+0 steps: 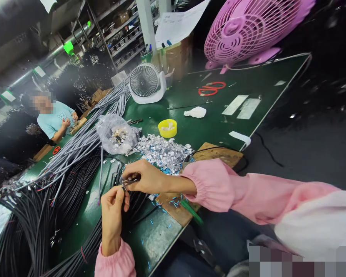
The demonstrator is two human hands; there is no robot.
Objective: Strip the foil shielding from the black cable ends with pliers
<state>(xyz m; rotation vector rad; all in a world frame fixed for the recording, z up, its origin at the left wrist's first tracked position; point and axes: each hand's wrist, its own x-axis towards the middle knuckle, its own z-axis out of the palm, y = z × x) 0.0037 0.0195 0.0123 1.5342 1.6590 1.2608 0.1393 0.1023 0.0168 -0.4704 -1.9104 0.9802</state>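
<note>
My left hand (112, 209) is closed in a pinch on the end of a black cable, mostly hidden by the fingers. Just above it, my right hand (145, 177) grips a small dark metal tool (132, 179), its tip meeting the cable at the left fingertips. Whether the tool is tweezers or snips does not show. Below and left of the hands lie long bundles of black cable (31, 227). Behind my right hand is a heap of silvery foil scraps (164, 152) mixed with short blue pieces (168, 169).
Grey cables (83, 132) run along the green table (187, 90). Around the far side are a plastic bag (115, 134), yellow dish (167, 128), white fan (146, 82), red-handled scissors (212, 89) and pink fan (242, 32). A wooden board (173, 207) lies under my right forearm. Another person (56, 119) sits across.
</note>
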